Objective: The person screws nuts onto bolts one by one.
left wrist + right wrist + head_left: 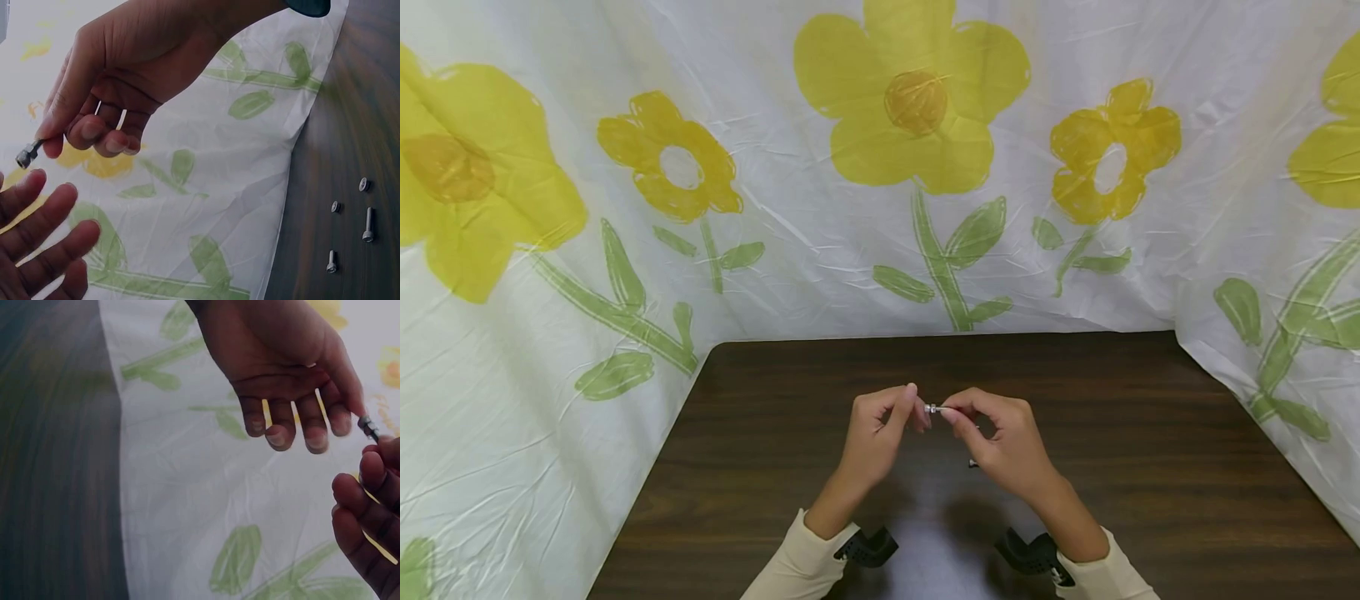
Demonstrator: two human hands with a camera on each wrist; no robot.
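A small metal screw (932, 408) is held in the air between the two hands. My right hand (1003, 437) pinches its shaft between thumb and index finger, the thicker end facing left. That end shows ridges in the right wrist view; whether a nut sits behind the head I cannot tell. My left hand (880, 429) is beside this end, its thumb close to or touching it, the fingers loosely extended in the right wrist view. On the table lie a longer socket-head screw (369, 226), a shorter screw (332, 262) and two small round metal pieces (364, 184).
The dark wood-grain table (760, 467) has a white flowered sheet (820, 267) hanging behind it and at its sides. A black wrist camera (868, 547) is on the left wrist and another (1028, 552) on the right. Below the right hand, loose hardware is partly hidden in the head view.
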